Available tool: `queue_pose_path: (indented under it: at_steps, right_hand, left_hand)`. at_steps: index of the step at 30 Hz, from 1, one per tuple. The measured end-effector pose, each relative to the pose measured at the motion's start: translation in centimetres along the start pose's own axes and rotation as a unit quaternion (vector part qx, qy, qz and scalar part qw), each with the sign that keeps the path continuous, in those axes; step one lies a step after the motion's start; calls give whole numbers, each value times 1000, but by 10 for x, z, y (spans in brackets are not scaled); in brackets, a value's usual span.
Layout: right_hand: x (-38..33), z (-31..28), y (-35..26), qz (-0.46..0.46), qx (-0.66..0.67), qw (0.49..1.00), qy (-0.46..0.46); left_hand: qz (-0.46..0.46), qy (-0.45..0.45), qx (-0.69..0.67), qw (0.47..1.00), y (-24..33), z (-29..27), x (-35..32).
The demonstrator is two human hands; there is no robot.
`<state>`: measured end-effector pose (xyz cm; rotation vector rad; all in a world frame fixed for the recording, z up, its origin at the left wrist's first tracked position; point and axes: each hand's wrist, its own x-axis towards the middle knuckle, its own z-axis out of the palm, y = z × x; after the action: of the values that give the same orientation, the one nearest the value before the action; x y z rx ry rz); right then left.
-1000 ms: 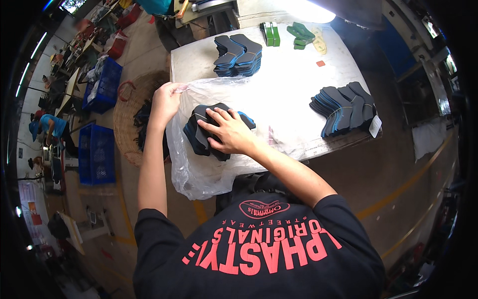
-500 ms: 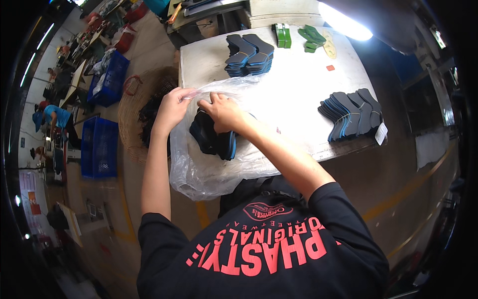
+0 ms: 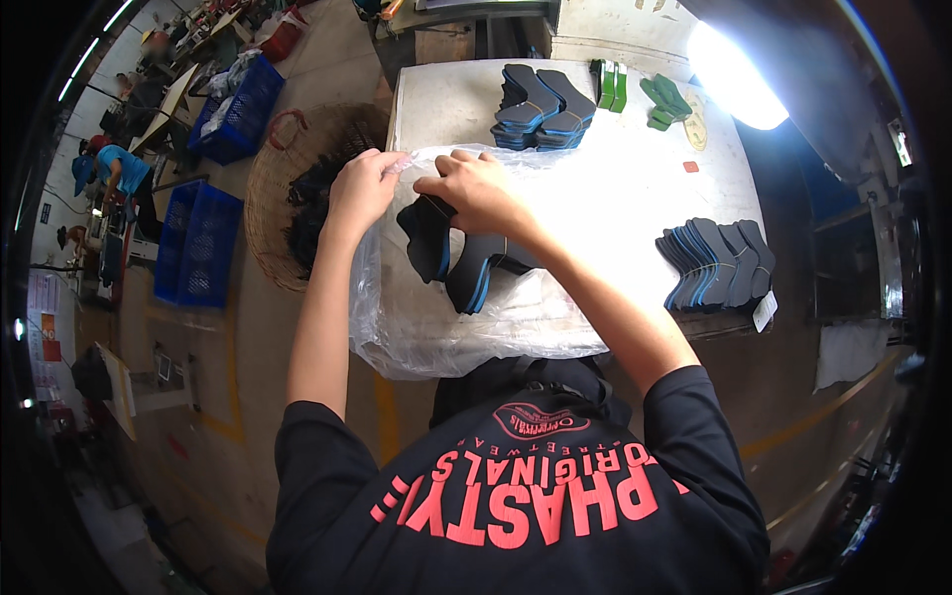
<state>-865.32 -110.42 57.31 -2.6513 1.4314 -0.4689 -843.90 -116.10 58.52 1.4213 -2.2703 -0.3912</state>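
Note:
A clear plastic bag is spread over the near left corner of the white table. My left hand pinches the bag's edge at its far left. On the plastic, a bundle of dark curved cut pieces with blue edges lies fanned apart. My right hand reaches over this bundle, its fingers curled and the thumb against the black part. The palm hides how far the fingers wrap round the pieces. Some of the plastic lies just beyond the right fingers.
Tied stacks of similar pieces stand at the table's far side and right edge. Green strips and loose green pieces lie at the back. A wicker basket and a blue crate stand left, with a person beyond.
The bundle under my right hand has spread apart, so more of its grey faces show. My left hand keeps the bag's edge. The whole view has shifted slightly.

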Motion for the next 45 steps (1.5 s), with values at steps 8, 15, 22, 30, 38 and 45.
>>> queue_pose_path:
  at_steps: [8, 15, 22, 30, 38, 45]
  right_hand:
    - [14, -25, -1, 11, -2, 996, -94]
    - [24, 17, -11, 26, 8, 991, -132]
    - [34, 26, 27, -7, 58, 990, -129]
    - [39, -15, 52, 0, 173, 978, -114]
    - [54, -26, 62, 7, 158, 967, -200]
    - [71, 4, 47, 7, 84, 952, -293]
  left_hand:
    - [31, 34, -26, 999, 6, 1, 15]
    - [57, 39, -17, 997, 34, 5, 27]
    - [53, 25, 0, 998, 31, 12, 20]
    - [27, 28, 13, 999, 12, 10, 19]
    - [-4, -13, -2, 1000, 6, 15, 29]
    - [6, 7, -92, 996, 4, 27, 47]
